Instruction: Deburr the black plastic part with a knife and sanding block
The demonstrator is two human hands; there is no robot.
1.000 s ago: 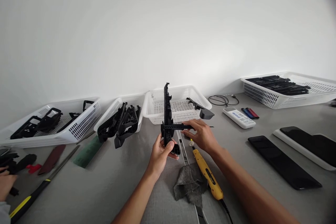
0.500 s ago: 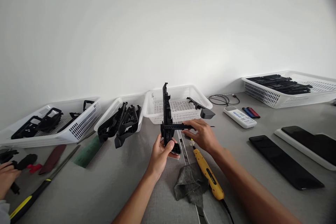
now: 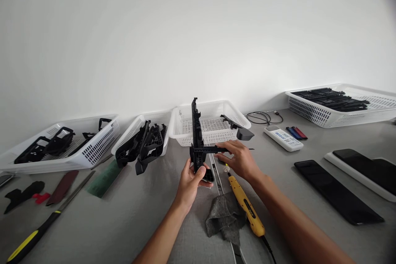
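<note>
A long black plastic part (image 3: 196, 128) stands nearly upright in my left hand (image 3: 192, 179), whose thumb and fingers wrap its lower end. My right hand (image 3: 239, 156) is closed on a black caliper (image 3: 210, 149), held level. The caliper's jaws meet the part just above my left hand, and its thin rod sticks out to the right past my fingers. Below my right hand lies a yellow pen-like power tool (image 3: 246, 204) with a black cord. A grey cloth (image 3: 225, 218) rests beside it, over a metal strip.
White baskets with black parts stand at the left (image 3: 102, 144), centre-left (image 3: 123, 136), centre (image 3: 213, 137) and far right (image 3: 328, 119). A file (image 3: 34, 237), green sheet (image 3: 105, 179) and maroon strip (image 3: 63, 187) lie left; a white device (image 3: 284, 138) and black panels (image 3: 337, 189) lie right.
Another person's hand with a dark object has left the view at the left edge. My hands, the black part and the caliper look almost unmoved.
</note>
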